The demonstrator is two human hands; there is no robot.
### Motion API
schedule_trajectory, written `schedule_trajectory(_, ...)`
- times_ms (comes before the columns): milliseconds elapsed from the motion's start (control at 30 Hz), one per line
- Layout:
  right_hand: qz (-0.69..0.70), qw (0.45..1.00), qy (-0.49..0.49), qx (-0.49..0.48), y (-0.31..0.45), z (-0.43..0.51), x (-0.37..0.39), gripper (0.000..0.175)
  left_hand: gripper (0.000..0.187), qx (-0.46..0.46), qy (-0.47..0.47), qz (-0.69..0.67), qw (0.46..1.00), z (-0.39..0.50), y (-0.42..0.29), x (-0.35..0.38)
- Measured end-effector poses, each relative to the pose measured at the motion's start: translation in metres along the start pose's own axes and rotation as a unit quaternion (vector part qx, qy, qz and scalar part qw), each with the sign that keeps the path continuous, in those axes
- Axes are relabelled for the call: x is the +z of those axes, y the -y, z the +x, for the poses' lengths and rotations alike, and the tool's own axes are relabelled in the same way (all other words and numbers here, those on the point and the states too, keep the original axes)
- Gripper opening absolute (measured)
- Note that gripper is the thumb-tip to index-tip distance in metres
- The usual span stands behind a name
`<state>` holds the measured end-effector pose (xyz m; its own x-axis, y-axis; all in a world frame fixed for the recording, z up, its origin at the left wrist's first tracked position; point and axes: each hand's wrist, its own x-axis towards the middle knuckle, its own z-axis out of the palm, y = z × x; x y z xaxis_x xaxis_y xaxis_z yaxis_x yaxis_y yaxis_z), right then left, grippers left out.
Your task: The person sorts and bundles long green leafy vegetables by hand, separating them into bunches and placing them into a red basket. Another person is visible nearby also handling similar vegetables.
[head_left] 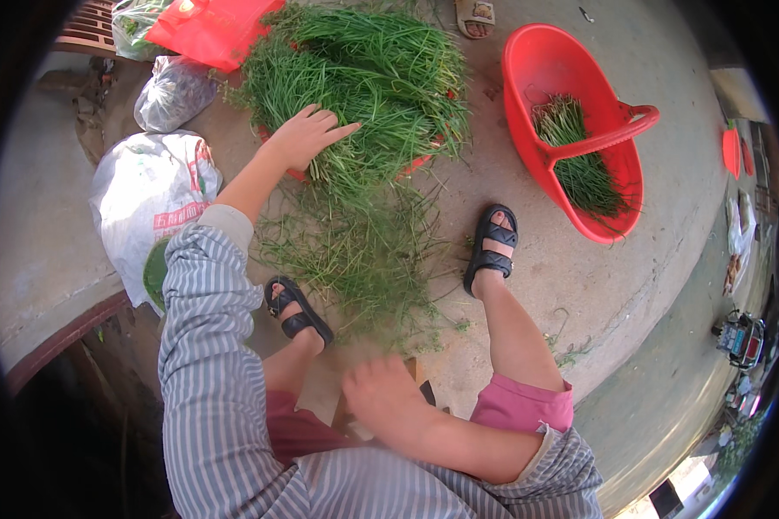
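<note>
My left hand (pixel 308 136) rests on the near left side of a large heap of long green leaves (pixel 370 78) that look like Chinese chives. Its fingers are extended and apart, and pale stalk ends show just below the palm. The heap covers a red container, and only bits of its rim (pixel 415 167) peep out. Close to my lap is my right hand (pixel 383 389), blurred by motion, so its fingers are unclear. Loose leaves and trimmings (pixel 370 259) lie scattered on the concrete between my feet.
A red plastic basket (pixel 526 71) with a handle holds a bundle of chives (pixel 578 156) at the right. White plastic sack (pixel 149 194), tied plastic bag (pixel 172 94) and red bag (pixel 211 32) stand at the left. Another person's slippered foot (pixel 476 19) shows at the top.
</note>
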<state>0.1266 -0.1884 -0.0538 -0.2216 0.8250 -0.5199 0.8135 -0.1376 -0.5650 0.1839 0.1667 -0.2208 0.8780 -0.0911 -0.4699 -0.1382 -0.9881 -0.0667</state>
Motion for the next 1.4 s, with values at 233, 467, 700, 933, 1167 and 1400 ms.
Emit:
schedule_trajectory(233,-0.004,1.000,0.014,0.000,0.001,-0.001,-0.009,0.025,0.048,0.049,-0.166,0.044,0.984,0.008,0.011,0.022)
schedule_trajectory(467,-0.019,1.000,-0.022,0.001,0.000,-0.001,0.004,0.026,0.084,-0.011,-0.158,0.021,0.987,0.000,0.011,0.021)
schedule_trajectory(700,-0.002,1.000,0.022,0.008,-0.001,0.001,-0.004,0.025,0.086,-0.047,0.037,0.037,0.998,0.028,0.005,-0.002)
schedule_trajectory(933,0.001,0.999,0.033,0.003,-0.002,-0.001,-0.004,0.027,0.053,-0.034,-0.127,0.010,0.991,0.005,0.019,-0.002)
schedule_trajectory(1167,0.000,1.000,0.026,0.009,0.002,0.003,0.003,0.030,0.057,-0.150,-0.269,-0.217,0.926,0.003,0.047,-0.005)
schedule_trajectory(1400,0.032,0.999,0.026,-0.011,-0.011,0.004,-0.006,0.031,0.072,-0.186,-0.216,-0.477,0.831,0.020,0.078,0.001)
